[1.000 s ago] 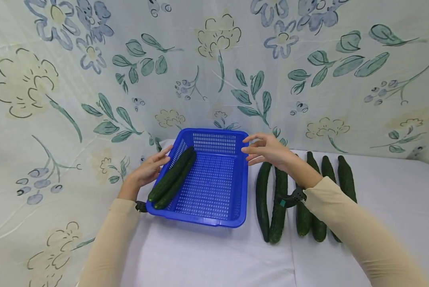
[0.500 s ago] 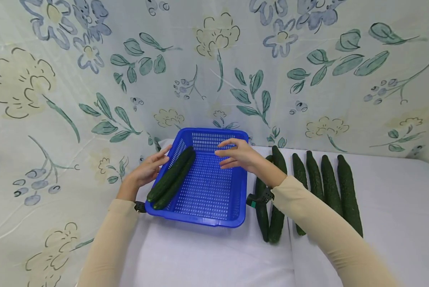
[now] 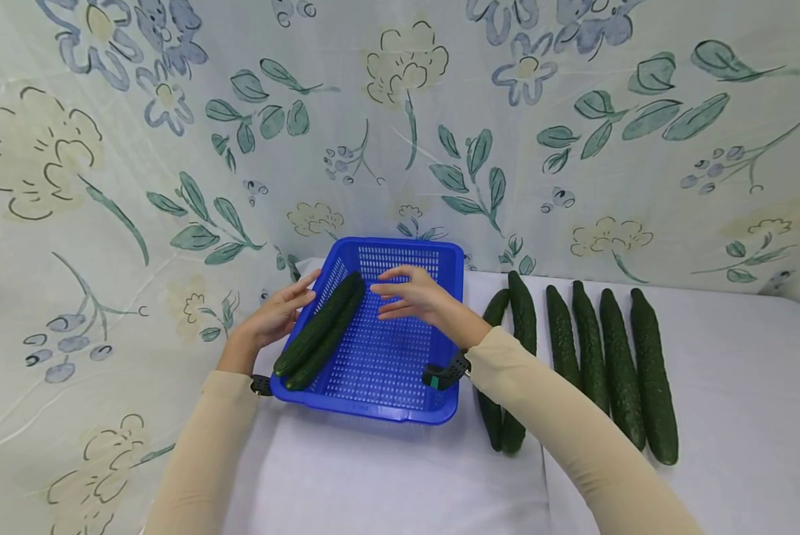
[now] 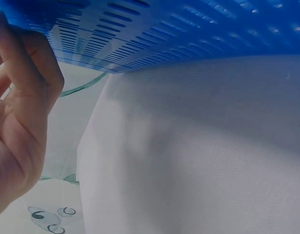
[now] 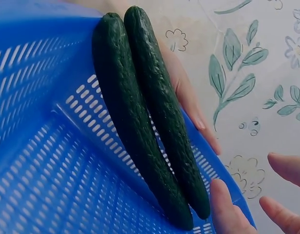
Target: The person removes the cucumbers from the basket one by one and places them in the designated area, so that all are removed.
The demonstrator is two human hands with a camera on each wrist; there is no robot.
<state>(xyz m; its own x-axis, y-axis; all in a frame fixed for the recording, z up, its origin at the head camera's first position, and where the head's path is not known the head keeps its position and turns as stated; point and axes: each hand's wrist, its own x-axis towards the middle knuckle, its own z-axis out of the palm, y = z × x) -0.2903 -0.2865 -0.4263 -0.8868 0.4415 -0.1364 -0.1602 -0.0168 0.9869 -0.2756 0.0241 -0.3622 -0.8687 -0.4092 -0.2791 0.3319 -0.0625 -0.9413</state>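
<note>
Two dark green cucumbers [image 3: 317, 327] lie side by side along the left wall of a blue plastic basket [image 3: 366, 412]. In the right wrist view both cucumbers [image 5: 135, 117] rest against the slotted wall. My left hand [image 3: 275, 319] touches the basket's left side from outside, its fingers extended along the rim. The left wrist view shows that hand [image 4: 21, 107] under the rim, beside the basket's slotted side [image 4: 140, 29]. Over the basket's inside hovers my right hand [image 3: 416, 297], fingers spread and holding nothing, pointing toward the cucumbers. Its fingertips [image 5: 223, 200] appear near the cucumbers' ends.
Right of the basket, two more cucumbers [image 3: 523, 312] lie close together, partly behind the right forearm. Farther right, several cucumbers [image 3: 654, 371] lie in a row on the white tablecloth [image 3: 373, 475]. A floral curtain [image 3: 400, 148] hangs behind and to the left.
My right hand has moved left from the basket's right rim to above its middle, nearer the cucumbers inside. The left hand and basket have stayed nearly still.
</note>
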